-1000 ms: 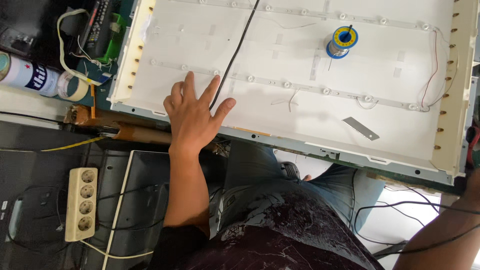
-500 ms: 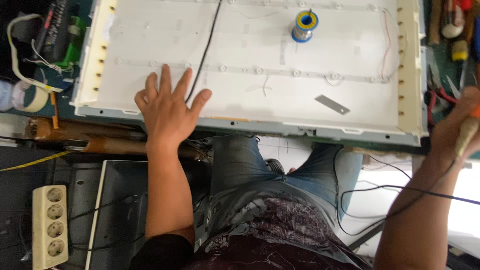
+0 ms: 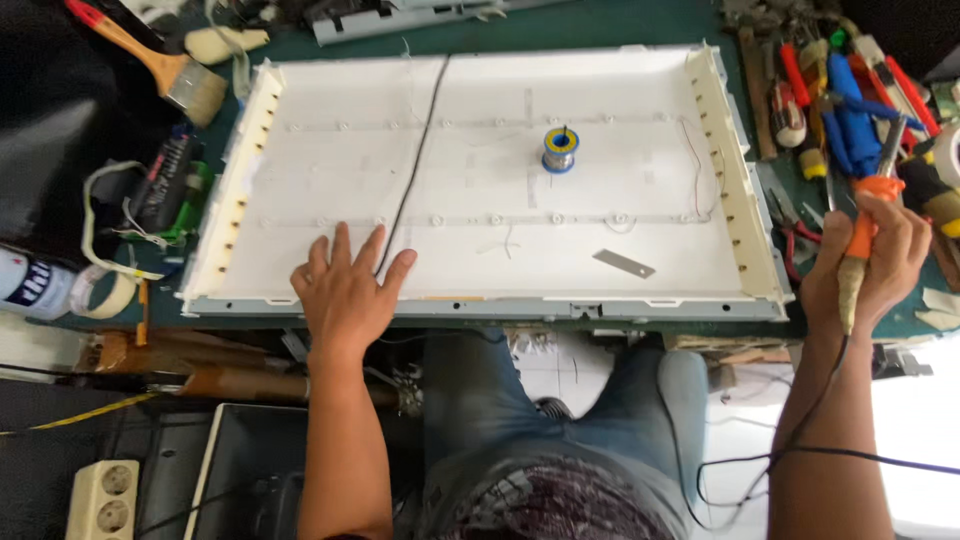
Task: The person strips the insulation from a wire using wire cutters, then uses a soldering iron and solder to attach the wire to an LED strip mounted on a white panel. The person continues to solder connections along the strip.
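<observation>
— Left hand (image 3: 350, 295)?
— Fingers (image 3: 342, 250) spread wide, palm flat on the white panel (image 3: 480, 260) near its front-left corner, pinching nothing. Fingertips just beside the thin black cable (image 3: 415, 165), maybe touching near the lower end; hard to tell.

— And the right hand (image 3: 865, 275)?
— Fingers curled tight around the orange handle of a soldering iron (image 3: 868, 225), fist-like grip. Held off the panel's right edge, above the green desk (image 3: 600, 30). Metal tip pointing away toward the tool pile (image 3: 850, 90); cord trailing down past the forearm.

— Out from the left hand, on the panel?
— Black cable running from beside the fingers up to the panel's far edge, slightly slanted. Further right, a blue and yellow solder spool (image 3: 560, 150) standing near the panel's middle, toward the far side. A small grey metal strip (image 3: 623, 263) lying flat toward the front-right corner.

— Beyond the panel?
— Paintbrush (image 3: 160, 65) with a wooden handle at the desk's far-left corner. Roll of tape (image 3: 105, 295) off the panel's left edge. White power strip (image 3: 100, 500) low at the left, below desk level.
</observation>
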